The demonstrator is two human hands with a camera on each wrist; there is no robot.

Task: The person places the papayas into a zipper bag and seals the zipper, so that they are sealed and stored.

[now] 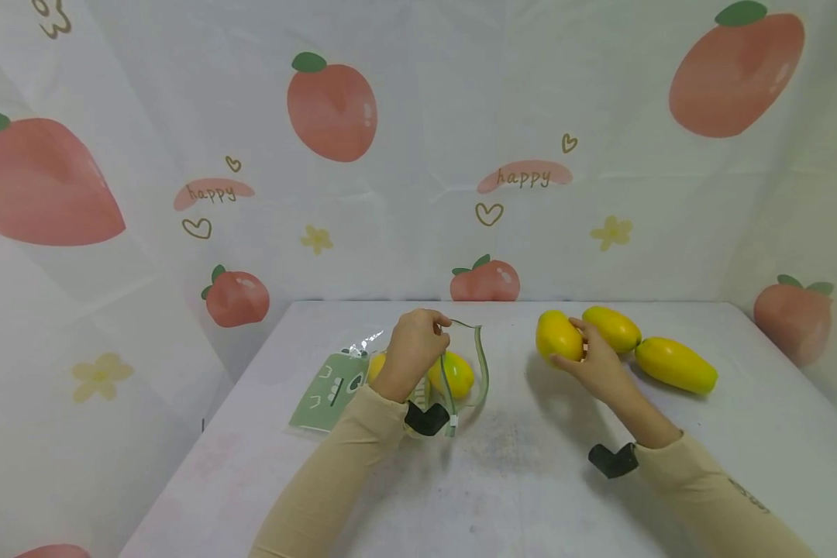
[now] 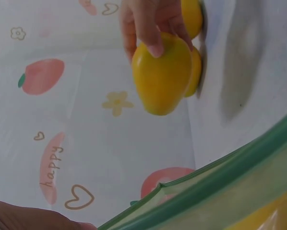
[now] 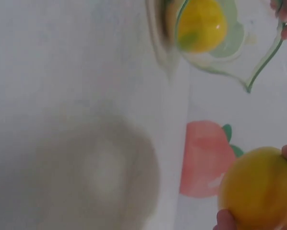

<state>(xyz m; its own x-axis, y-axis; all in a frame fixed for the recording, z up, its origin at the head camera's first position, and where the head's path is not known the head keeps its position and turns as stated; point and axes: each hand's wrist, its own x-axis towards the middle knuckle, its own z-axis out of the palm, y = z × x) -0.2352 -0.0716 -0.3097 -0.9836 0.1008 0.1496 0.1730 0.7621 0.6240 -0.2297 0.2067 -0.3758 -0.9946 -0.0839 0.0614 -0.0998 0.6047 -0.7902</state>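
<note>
green bag (image 1: 326, 397) holds yellow fruit (image 1: 459, 377), the left hand (image 1: 411, 349) pinches the bag's edge (image 1: 483, 356), and right of the bag the right hand (image 1: 596, 368) grips another fruit (image 1: 556, 335).

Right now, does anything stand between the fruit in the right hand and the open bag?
Nothing visible does: only air separates the yellow fruit in the right hand from the open bag in the left hand.

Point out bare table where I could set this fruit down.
Free: the table between left sleeve and right sleeve; also the strip between the green bag and held fruit. Crowded: around the left hand at the bag, and beside the right hand, where two loose fruits lie.
</note>
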